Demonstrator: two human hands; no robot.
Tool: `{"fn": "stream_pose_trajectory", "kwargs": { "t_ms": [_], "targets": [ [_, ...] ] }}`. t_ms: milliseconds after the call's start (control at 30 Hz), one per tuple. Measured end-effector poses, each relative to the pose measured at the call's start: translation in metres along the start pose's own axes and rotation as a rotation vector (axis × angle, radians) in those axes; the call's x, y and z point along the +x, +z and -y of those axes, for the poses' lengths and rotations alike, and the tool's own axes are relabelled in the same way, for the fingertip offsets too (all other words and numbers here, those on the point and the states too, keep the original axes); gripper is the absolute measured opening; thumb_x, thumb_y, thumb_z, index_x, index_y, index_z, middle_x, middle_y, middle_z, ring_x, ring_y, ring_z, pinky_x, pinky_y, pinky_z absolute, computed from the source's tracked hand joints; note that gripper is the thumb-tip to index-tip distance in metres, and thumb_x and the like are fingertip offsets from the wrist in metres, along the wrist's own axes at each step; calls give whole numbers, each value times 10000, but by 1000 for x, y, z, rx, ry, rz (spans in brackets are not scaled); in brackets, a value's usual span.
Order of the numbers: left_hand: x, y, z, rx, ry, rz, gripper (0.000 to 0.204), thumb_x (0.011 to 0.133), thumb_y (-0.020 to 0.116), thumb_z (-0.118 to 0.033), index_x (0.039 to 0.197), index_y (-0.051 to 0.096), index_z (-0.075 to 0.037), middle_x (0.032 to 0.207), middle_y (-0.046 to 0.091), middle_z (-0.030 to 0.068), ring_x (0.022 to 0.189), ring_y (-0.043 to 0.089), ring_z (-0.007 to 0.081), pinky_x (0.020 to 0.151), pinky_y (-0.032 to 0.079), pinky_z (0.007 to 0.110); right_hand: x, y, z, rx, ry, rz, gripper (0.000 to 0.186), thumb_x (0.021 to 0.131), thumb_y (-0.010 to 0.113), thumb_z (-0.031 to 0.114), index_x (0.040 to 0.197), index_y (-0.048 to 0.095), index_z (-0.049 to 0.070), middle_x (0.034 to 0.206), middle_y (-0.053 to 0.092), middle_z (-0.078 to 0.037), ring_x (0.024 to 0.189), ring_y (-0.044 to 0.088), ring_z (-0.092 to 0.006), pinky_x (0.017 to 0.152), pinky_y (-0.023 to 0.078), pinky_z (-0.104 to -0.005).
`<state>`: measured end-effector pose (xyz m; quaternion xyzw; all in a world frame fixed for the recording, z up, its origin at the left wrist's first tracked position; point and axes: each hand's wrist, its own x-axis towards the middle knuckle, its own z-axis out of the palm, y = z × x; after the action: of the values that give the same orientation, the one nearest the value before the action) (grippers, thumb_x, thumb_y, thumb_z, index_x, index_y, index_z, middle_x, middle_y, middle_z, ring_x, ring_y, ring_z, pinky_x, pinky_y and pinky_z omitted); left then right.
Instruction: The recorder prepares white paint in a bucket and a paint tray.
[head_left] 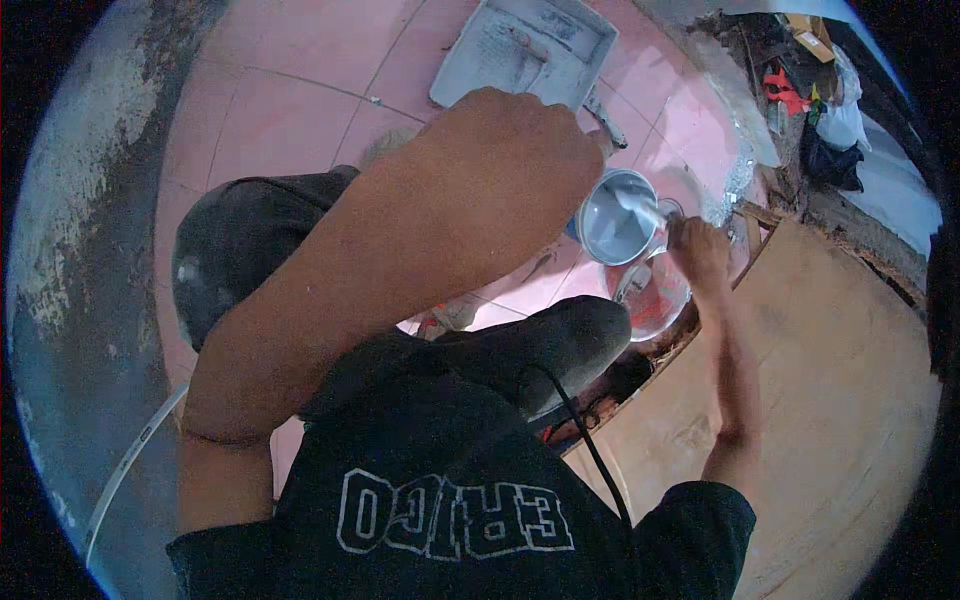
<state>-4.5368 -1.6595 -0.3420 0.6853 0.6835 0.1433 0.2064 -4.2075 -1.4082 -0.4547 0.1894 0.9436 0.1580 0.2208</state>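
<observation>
The pink tiled floor (290, 125) carries a paint-smeared grey tray (485, 62) and a round reddish tub (668, 292).

Bucket (592, 208): white inside, blue outside
Tray (485, 60): grey, whitish smears
Floor (290, 120): pink, dark tile lines
Shirt (430, 420): black, white-outlined lettering
Board (810, 340): tan
Wall (80, 230): patchy grey, cream

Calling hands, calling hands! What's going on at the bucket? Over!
Left hand near the bucket, grip hidden. Right hand at its rim, seemingly holding a pale tool. Bucket whitish inside; tool across its mouth.
</observation>
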Motion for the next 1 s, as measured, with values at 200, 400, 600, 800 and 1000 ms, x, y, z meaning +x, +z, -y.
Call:
{"fn": "stream_pose_trajectory", "kwargs": {
  "t_ms": [200, 400, 600, 800, 1000],
  "targets": [
    [1, 4, 3, 38, 18, -30, 362, 885, 571, -185, 1228, 550, -69, 966, 629, 125, 892, 654, 275, 777, 548, 401, 10, 6, 25, 141, -100, 463, 282, 899, 542, 289, 851, 693, 56, 823, 694, -185, 766, 701, -337, 666, 567, -459],
    [1, 2, -1, 7, -9, 18, 327, 880, 567, -183, 1188, 558, -72, 947, 629, 128, 862, 667, 285, 732, 556, 393, -3, -23, 7, 40, -18, -29, 210, 924, 522, 245, 884, 675, 107, 702, 646, -149, 698, 682, -330, 591, 552, -438],
    [-1, 3, -3, 59, 17, -44, 283, 878, 565, -168, 1144, 555, -74, 927, 633, 120, 836, 674, 272, 713, 562, 383, 4, -36, 37, 164, -81, 324, 257, 906, 558, 308, 958, 675, 85, 823, 679, -172, 749, 686, -329, 647, 559, -439],
    [2, 8, -7, -47, 53, -214, 235, 775, 671, -195, 950, 637, -42, 846, 651, 123, 799, 665, 274, 702, 509, 385, -6, -21, -4, 164, 198, 192, 273, 933, 507, 299, 899, 691, 101, 813, 684, -184, 754, 688, -360, 647, 563, -459],
    [4, 2, -6, 52, 55, -7, 261, 884, 580, -190, 1115, 547, -74, 945, 632, 123, 831, 667, 282, 713, 556, 393, -33, 26, 7, 241, -80, 277, 247, 887, 568, 327, 974, 697, 135, 806, 679, -179, 749, 678, -362, 657, 548, -479]
  ]
}}
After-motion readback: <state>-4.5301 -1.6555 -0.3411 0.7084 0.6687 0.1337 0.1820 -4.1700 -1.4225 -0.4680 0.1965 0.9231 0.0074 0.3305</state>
